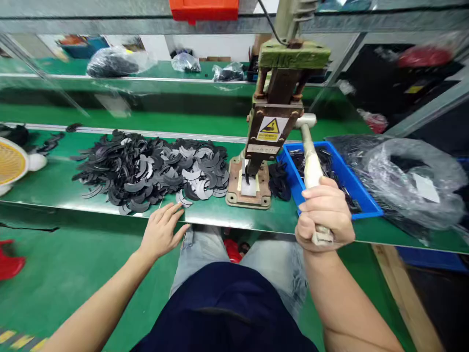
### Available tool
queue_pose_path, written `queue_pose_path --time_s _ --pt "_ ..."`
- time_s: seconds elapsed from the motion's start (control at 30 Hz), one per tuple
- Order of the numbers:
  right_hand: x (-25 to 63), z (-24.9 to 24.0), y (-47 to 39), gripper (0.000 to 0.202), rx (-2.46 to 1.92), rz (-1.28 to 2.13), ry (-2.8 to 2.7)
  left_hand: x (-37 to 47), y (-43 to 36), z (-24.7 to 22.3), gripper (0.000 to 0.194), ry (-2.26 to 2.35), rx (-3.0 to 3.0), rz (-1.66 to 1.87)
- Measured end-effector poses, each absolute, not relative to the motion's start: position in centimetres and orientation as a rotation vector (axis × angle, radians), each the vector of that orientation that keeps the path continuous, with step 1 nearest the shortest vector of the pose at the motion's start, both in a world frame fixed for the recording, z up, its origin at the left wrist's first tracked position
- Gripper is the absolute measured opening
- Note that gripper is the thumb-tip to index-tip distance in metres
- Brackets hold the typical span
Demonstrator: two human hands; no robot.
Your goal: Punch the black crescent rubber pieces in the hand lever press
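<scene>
My right hand (324,215) is wrapped round the pale, worn lever handle (310,159) of a manual press (273,105). Under the press head, a dark curved piece (247,177) stands over the light plate on the press base (244,199). My left hand (163,229) lies palm down at the bench's front edge, fingers stretched and a little apart. Its fingertips are beside a grey crescent-shaped piece (183,199) at the near rim of a large heap of black and grey crescent pieces (146,166). Whether the fingertips touch that piece I cannot tell.
Right of the press stands a blue bin (361,190) holding dark parts, with a small dark pile (279,181) between them. Clear plastic bags (414,176) lie farther right. A yellow-and-white round basket (12,164) sits at the far left. A metal rail (110,24) crosses overhead.
</scene>
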State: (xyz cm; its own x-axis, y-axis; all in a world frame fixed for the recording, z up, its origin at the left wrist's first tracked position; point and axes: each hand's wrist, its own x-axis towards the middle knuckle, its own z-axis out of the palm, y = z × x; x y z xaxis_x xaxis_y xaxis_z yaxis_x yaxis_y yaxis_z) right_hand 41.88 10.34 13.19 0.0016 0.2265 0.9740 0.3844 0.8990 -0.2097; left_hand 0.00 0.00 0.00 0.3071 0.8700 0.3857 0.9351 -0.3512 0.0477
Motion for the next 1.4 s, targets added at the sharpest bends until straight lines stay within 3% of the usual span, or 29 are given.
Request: queue_pose_path --time_s 0.2,0.43,0.6,0.73,0.87,1.2,1.4 --pt "42.3 13.0 10.6 0.022 -0.501 -0.128 -1.579 0.3 2.3 0.9 0.077 -1.650 -2.491 -0.464" --pt "42.0 13.4 9.9 0.018 -0.544 -0.126 -1.608 -1.0 -0.1 0.2 0.039 -1.482 -2.603 -0.630" --pt "41.8 13.3 9.7 0.018 -0.565 -0.124 -1.590 0.7 2.7 3.9 0.020 -1.702 -2.643 -0.932" --pt "41.9 13.3 9.6 0.018 -0.579 -0.110 -1.598 5.9 9.5 7.0 0.031 -2.363 -2.598 -1.242" --pt "42.1 13.4 9.5 0.017 -0.572 -0.113 -1.615 11.6 16.4 7.2 0.039 -2.585 -2.813 -1.654" --pt "41.9 13.3 9.7 0.013 -0.562 -0.130 -1.591 15.3 21.5 4.9 0.034 -2.577 -2.910 -1.847" --pt "41.8 13.1 9.8 0.014 -0.561 -0.140 -1.574 15.1 22.2 4.5 0.034 -2.586 -2.912 -1.711"
